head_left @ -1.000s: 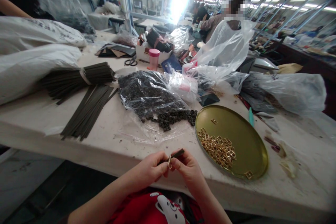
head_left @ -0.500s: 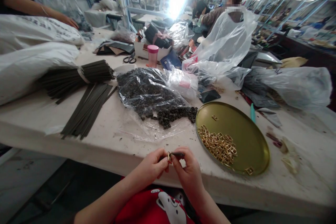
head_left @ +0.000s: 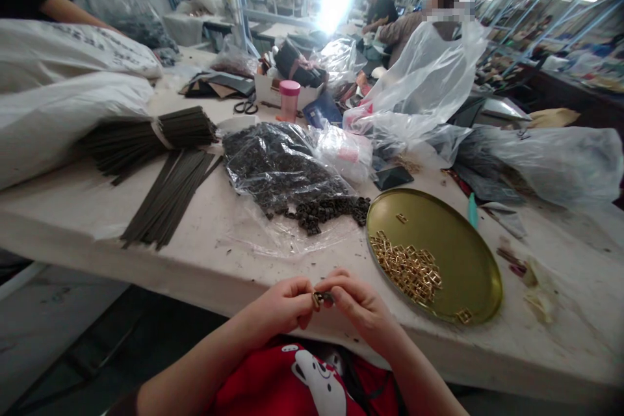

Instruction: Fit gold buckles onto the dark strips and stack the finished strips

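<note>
In the head view, my left hand (head_left: pixel 283 304) is closed in a pinch on a small gold buckle (head_left: pixel 316 301) just above the table's front edge. My right hand (head_left: pixel 361 305) meets it from the other side, thumb and fingers pinched on a short dark strap piece (head_left: pixel 328 298) that sits against the buckle. Fingers partly cover both, so how far the strap is through the buckle cannot be made out. To the right, a round gold tray (head_left: pixel 468 253) bears a heap of gold buckles (head_left: pixel 407 266).
Small dark loops (head_left: pixel 331 213) spill from a clear plastic bag (head_left: pixel 273 159) beyond my hands. At left lie long dark strips (head_left: pixel 170 198) and a tied bundle (head_left: pixel 185 127). Scissors (head_left: pixel 246 106), a pink-lidded jar (head_left: pixel 289 103) and plastic bags stand farther back. Co-workers are in the background.
My right hand has turned, its fingers now over the top of the buckle and strap. The buckle has tilted from upright. The view has shifted slightly.
</note>
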Available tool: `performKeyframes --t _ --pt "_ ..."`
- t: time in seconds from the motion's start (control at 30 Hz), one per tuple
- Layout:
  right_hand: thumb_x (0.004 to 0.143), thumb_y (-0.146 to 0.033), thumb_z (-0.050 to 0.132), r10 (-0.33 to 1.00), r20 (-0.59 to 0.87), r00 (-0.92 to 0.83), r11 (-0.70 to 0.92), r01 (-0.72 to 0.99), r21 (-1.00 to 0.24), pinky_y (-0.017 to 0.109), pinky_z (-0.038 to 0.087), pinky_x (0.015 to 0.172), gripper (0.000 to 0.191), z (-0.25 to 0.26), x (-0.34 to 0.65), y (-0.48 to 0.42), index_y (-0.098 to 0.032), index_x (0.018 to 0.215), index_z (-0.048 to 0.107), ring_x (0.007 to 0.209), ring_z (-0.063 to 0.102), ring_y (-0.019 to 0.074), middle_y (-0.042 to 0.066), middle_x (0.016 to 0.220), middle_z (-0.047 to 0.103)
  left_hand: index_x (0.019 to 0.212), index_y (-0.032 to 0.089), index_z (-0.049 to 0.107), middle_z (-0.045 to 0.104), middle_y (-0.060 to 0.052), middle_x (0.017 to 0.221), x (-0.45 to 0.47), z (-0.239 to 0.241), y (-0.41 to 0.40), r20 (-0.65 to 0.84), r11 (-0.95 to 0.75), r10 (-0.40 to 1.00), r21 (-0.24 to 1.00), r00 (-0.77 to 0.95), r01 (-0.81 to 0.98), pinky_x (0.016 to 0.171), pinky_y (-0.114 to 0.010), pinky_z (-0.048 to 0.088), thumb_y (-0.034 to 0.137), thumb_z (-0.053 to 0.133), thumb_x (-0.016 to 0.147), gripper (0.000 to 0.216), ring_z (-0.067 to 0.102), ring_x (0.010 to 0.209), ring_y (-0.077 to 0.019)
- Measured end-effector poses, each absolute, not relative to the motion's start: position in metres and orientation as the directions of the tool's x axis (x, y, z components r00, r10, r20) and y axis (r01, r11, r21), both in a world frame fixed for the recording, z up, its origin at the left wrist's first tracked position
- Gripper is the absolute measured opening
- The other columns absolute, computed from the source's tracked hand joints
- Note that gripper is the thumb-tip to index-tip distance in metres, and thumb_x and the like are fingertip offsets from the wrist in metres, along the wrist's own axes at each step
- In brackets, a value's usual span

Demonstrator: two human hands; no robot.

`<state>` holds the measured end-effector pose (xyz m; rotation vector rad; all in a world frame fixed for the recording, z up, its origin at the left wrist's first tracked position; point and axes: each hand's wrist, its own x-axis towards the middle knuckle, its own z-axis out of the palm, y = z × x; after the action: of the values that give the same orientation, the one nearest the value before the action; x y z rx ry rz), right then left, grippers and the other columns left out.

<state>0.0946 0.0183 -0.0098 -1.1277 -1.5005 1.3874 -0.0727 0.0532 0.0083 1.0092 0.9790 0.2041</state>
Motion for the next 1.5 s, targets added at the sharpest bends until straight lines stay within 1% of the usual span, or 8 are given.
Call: performKeyframes --t 0.17,0.33,0.47,0.87,1.0,1.13,1.37,1.5 --pt "0.082 -0.033 0.055 0.925 -0.069 -0.372 -0.015 0.147 -0.989 0.025 0.038 0.072 0.016 -0.008 0.095 0.018 -0.023 0.090 0.065 0.080 0.049 0.0133 0.001 0.083 0.050 0.062 0.017 0.042 0.038 0.008 0.044 -0.078 -0.003 0.050 -0.586 0.545 0.580 0.795 0.566 0.265 0.037 -0.021 0.013 0.028 0.046 0.064 0.012 0.024 0.037 -0.0055" --pt "0.076 -0.021 0.061 0.918 -0.069 -0.390 0.032 0.248 -0.968 0.025 0.038 0.071 0.003 -0.008 0.094 0.020 -0.020 0.078 0.060 0.079 0.049 0.0123 0.000 0.082 0.049 0.062 0.016 0.044 0.041 0.006 0.052 -0.077 -0.007 0.048 -0.530 0.425 0.624 0.847 0.574 0.320 0.045 -0.021 0.023 0.035 0.048 0.071 0.021 0.033 0.048 -0.0077" --pt "0.075 -0.015 0.058 0.924 -0.076 -0.375 0.044 0.300 -0.953 0.024 0.038 0.068 0.006 -0.013 0.093 0.020 -0.018 0.073 0.053 0.076 0.047 0.0118 0.000 0.080 0.047 0.063 0.016 0.046 0.044 0.005 0.055 -0.075 -0.008 0.049 -0.488 0.347 0.658 0.873 0.573 0.344 0.050 -0.021 0.028 0.032 0.046 0.072 0.018 0.038 0.054 -0.0095" --pt "0.072 -0.024 0.060 0.922 -0.312 -0.229 -0.315 0.027 -0.949 0.024 0.041 0.062 0.013 -0.038 0.095 0.020 -0.017 0.076 0.049 0.065 0.052 0.0110 -0.002 0.069 0.055 0.063 0.016 0.044 0.041 0.005 0.056 -0.073 -0.011 0.052 -0.496 0.261 0.632 0.860 0.595 0.439 0.051 -0.022 0.027 0.031 0.040 0.077 0.020 0.036 0.055 -0.0102" --pt "0.074 -0.023 0.058 0.966 -0.219 -0.135 -0.179 0.258 -0.949 0.025 0.042 0.060 0.009 -0.036 0.093 0.019 -0.018 0.074 0.051 0.065 0.052 0.0121 -0.001 0.070 0.054 0.068 0.016 0.045 0.046 0.002 0.067 -0.074 -0.009 0.052 -0.451 0.096 0.640 0.850 0.622 0.517 0.058 -0.024 0.031 0.026 0.034 0.081 0.020 0.042 0.064 -0.0128" --pt "0.077 -0.016 0.055 0.991 0.021 -0.133 0.081 0.460 -0.884 0.025 0.042 0.062 0.005 -0.034 0.090 0.018 -0.018 0.073 0.053 0.069 0.052 0.0128 0.001 0.073 0.053 0.074 0.017 0.045 0.048 0.001 0.074 -0.076 -0.005 0.052 -0.436 0.019 0.633 0.835 0.640 0.550 0.063 -0.025 0.032 0.021 0.033 0.081 0.015 0.043 0.071 -0.0143" --pt "0.083 -0.016 0.049 0.952 0.248 -0.177 0.304 0.584 -0.753 0.026 0.046 0.066 0.010 -0.033 0.080 0.013 -0.018 0.081 0.059 0.074 0.056 0.0149 0.005 0.080 0.057 0.072 0.017 0.045 0.049 0.002 0.071 -0.080 -0.011 0.052 -0.380 0.026 0.661 0.873 0.647 0.487 0.065 -0.025 0.035 0.024 0.033 0.083 0.017 0.046 0.070 -0.0138" --pt "0.083 -0.012 0.045 0.930 0.284 -0.234 0.368 0.588 -0.720 0.028 0.048 0.076 0.028 -0.030 0.076 0.006 -0.019 0.107 0.056 0.086 0.057 0.0171 0.009 0.095 0.060 0.074 0.016 0.046 0.050 0.001 0.071 -0.079 -0.018 0.051 -0.335 0.061 0.710 0.905 0.619 0.420 0.063 -0.025 0.035 0.029 0.033 0.084 0.021 0.047 0.069 -0.0139"
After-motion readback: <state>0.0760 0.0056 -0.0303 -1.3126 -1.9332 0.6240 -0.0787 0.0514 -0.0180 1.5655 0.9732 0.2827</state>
